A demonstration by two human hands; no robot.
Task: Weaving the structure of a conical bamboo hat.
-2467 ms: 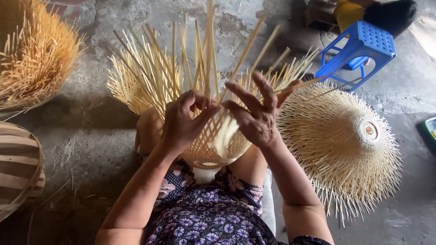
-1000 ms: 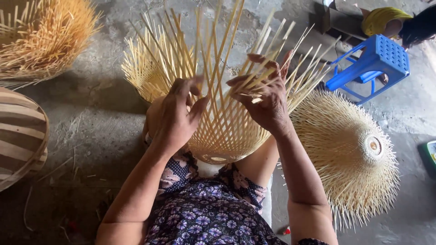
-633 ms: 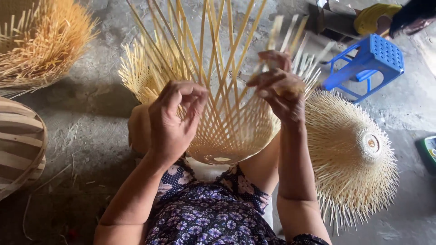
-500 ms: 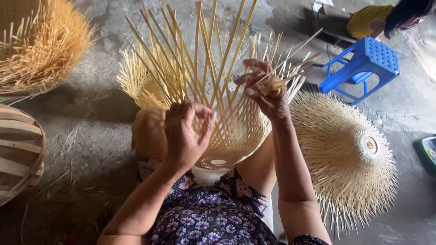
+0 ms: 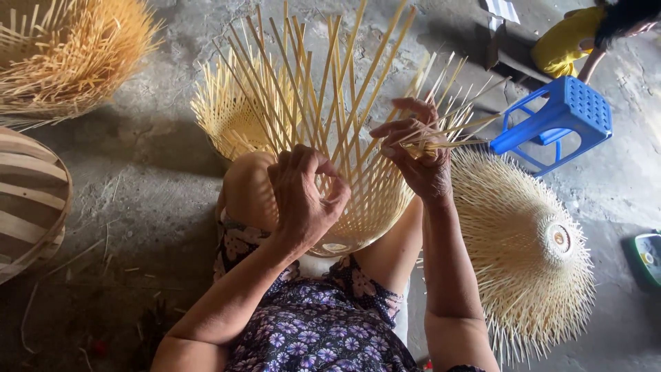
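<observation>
A half-woven bamboo basket [image 5: 375, 207] rests between my knees, its long pale strips [image 5: 330, 83] fanning upward. My left hand [image 5: 303, 196] curls over the near rim and pinches a strip at the weave. My right hand [image 5: 416, 155] is at the right side of the basket, fingers closed on a few thin strips that stick out to the right. Both forearms reach in from the bottom over a purple flowered dress.
A finished cone of woven bamboo [image 5: 523, 248] lies at right. A second woven piece [image 5: 227, 114] sits behind the basket, a spiky bamboo pile [image 5: 69, 62] at top left, a striped wooden basket [image 5: 27, 200] at left. A blue plastic stool [image 5: 558, 120] lies tipped; a person in yellow [image 5: 578, 34] crouches top right.
The basket has been turned and tilted on my lap. My right hand moved out to the right edge and took hold of strips; my left hand slid down onto the near rim.
</observation>
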